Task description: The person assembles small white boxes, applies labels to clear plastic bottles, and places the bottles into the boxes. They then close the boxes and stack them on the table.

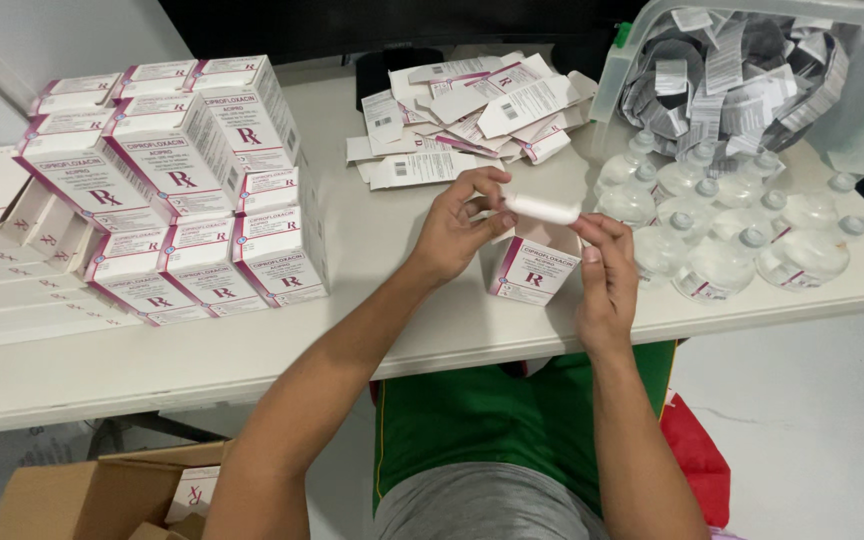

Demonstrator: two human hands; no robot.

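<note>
Gripping one end of a rolled white leaflet (542, 208) with left hand (457, 232) pinched shut, right hand (604, 275) curled loosely under the other end, above an open carton (532, 268); could unroll or slip, toppling nearby clear bottles (722, 240); white worktop (402, 330), stacked cartons (182, 190) left, pale floor
</note>
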